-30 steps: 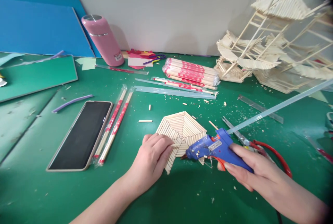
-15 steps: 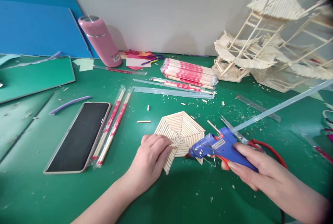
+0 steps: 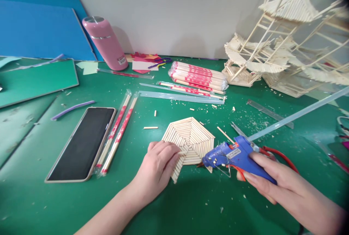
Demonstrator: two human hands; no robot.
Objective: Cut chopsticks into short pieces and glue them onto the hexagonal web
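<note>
While steadying the stick panel (image 3: 192,133) on the table (image 3: 174,213), well in from the far edge and between the phone (image 3: 81,146) and the red-handled pliers (image 3: 285,156), rest the left hand (image 3: 160,160) low over the panel's left side, with the fingers drawn together and curled; whether pinching one stick or merely pressing down, impossible to tell. Press lightly and evenly, so as not to spring any joint. With the right hand (image 3: 285,182) wrapped round the handle of the blue glue gun (image 3: 236,155), fingers by the orange trigger (image 3: 241,173), squeeze gently; how far pulled at present, not clear. Best, probably, to aim the nozzle (image 3: 200,164) along the shorter near-side rows, close to the sticks but away from the left fingertips, for fear of burns. Lay a thin bead, then lift off slowly to limit strings. Allow room for the long glue stick (image 3: 300,113), jutting toward the table's right edge, and avoid nudging the loose stick (image 3: 225,134) beside the gun.
</note>
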